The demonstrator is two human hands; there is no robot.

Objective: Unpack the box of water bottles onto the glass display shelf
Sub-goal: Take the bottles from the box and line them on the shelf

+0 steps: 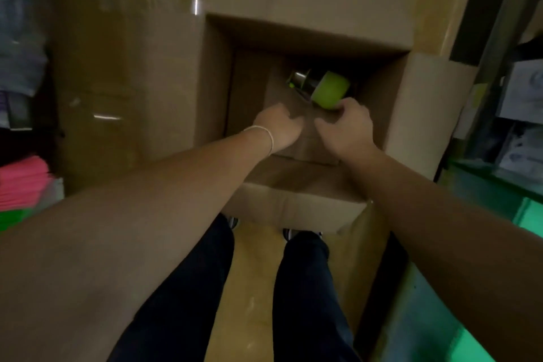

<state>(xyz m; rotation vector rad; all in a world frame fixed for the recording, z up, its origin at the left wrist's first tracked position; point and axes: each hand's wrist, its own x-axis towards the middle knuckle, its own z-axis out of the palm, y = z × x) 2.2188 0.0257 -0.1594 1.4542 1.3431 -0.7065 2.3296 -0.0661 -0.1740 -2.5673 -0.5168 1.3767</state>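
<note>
Tall cartons [126,82] wall in the spot on the left and far side, and dim storage shelving [523,91] stands to the right. The glass display shelf is not in view, so every bottle will have to be carried clear of this narrow gap. Between the cartons the open box [296,209] sits on the floor just beyond the person's legs, its right flap [420,114] standing up. A cardboard liner [308,153] covers most of its contents. Both hands are down inside: the left hand [279,126] has its fingers curled onto the liner, and the right hand [349,129] appears to grip the liner's far edge, thumb spread on top, fingers bent just beside the bottle [332,94]. That bottle, green-capped with a steel body, lies tilted at the far right of the box; motion blur hides whether a finger touches it. The liner probably wants lifting straight up and out with an even pull, since dragging it could roll the bottle. A pink stack [23,182] at the near left leaves little room for setting it aside.
</note>
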